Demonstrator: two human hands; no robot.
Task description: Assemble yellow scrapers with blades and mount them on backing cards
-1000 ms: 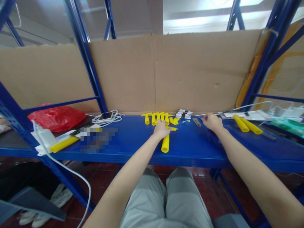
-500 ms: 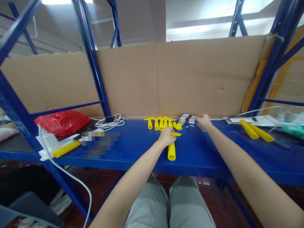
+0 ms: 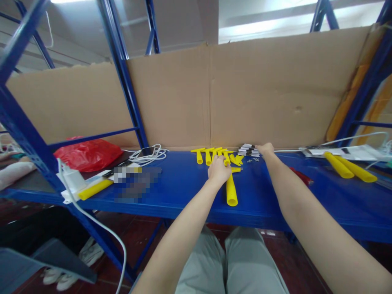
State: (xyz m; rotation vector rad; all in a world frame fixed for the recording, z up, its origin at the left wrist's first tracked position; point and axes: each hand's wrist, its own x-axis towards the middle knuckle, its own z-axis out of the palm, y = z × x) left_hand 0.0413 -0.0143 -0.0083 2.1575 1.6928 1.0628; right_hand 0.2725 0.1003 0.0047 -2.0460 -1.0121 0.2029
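Observation:
A yellow T-shaped tool (image 3: 232,192) with a hollow round handle lies on the blue bench, its open end towards me. My left hand (image 3: 219,170) is just above and left of its crossbar, reaching over a row of similar yellow T-shaped tools (image 3: 199,157). Its fingertips are partly hidden, so any grip is unclear. At the back, my right hand (image 3: 266,149) has its fingers drawn together at the right end of a stack of white-and-black packets (image 3: 249,150). What lies between those fingers is hidden. Small yellow pieces (image 3: 236,159) sit between the row and the stack.
Cardboard (image 3: 171,102) walls the back of the blue bench (image 3: 183,188). Two yellow tubes (image 3: 338,165) lie right; a red object (image 3: 301,176) is beside my right forearm. Left are a red bag (image 3: 88,154), white cables (image 3: 153,155), a power strip (image 3: 72,183) and another yellow tube (image 3: 95,189).
My left hand has moved off the front tool's crossbar, towards the row behind. My right hand stays by the packets. The view has shifted, and the red object beside my right forearm now shows.

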